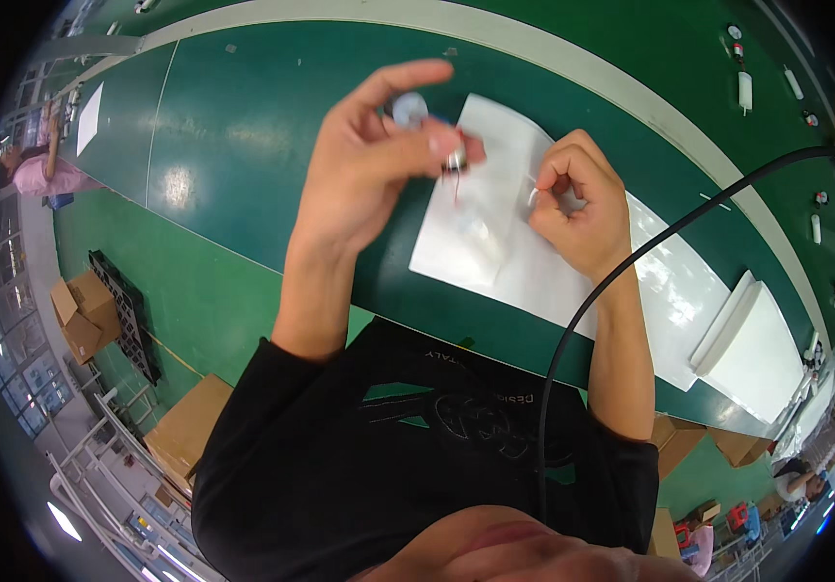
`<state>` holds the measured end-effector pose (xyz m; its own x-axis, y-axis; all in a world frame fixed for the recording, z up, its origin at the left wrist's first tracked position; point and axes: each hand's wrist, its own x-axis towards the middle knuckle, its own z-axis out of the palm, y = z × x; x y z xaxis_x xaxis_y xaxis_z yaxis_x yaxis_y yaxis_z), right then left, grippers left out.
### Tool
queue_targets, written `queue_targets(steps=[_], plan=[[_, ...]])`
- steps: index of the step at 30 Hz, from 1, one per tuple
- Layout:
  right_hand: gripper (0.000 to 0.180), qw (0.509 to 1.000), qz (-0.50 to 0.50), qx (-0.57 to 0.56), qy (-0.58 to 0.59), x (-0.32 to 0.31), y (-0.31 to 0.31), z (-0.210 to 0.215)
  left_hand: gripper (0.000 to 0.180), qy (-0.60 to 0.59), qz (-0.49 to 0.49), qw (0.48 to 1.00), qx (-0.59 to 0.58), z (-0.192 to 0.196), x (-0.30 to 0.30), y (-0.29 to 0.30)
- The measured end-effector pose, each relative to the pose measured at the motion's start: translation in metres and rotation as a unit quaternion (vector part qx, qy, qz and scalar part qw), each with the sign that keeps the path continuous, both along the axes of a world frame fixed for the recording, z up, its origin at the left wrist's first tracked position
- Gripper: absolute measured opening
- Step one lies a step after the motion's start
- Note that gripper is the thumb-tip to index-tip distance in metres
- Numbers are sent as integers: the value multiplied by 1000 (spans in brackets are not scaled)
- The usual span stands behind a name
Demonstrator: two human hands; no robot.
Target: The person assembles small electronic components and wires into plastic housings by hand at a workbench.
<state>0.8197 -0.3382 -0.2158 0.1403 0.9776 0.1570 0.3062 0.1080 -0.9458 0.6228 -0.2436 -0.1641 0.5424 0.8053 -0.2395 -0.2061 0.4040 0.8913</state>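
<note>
My left hand is raised over the green worktable, its thumb and fingers closed on a small silver part with a thin red wire hanging from it. A pale round piece shows between the fingers of that hand; how it connects to the silver part is hidden. To the right, my right hand is curled in a pinch above white sheets, on a thin white piece too small to name. Between the hands, a clear, shiny plastic bag or film lies on the white sheet.
The green table curves across the view. A stack of white sheets lies at its right end. A black cable crosses in front of my right forearm. Cardboard boxes stand on the floor, and a person in pink is far left.
</note>
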Motion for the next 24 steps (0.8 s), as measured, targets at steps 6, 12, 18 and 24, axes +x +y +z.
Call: queue_targets(steps=[6, 12, 18, 24], plan=[[18, 995, 43, 10, -92, 0, -4, 3, 60, 44, -100, 994, 7, 12, -5, -34], [19, 997, 43, 2, -71, 5, -3, 3, 58, 128, -131, 983, 16, -9, -6, -26], [19, 998, 38, 7, -46, 8, -2, 9, 60, 82, -115, 989, 43, -20, -5, -25], [19, 983, 62, 69, -160, -1, -8, 2, 67, -37, -170, 985, -11, -23, 5, -21]])
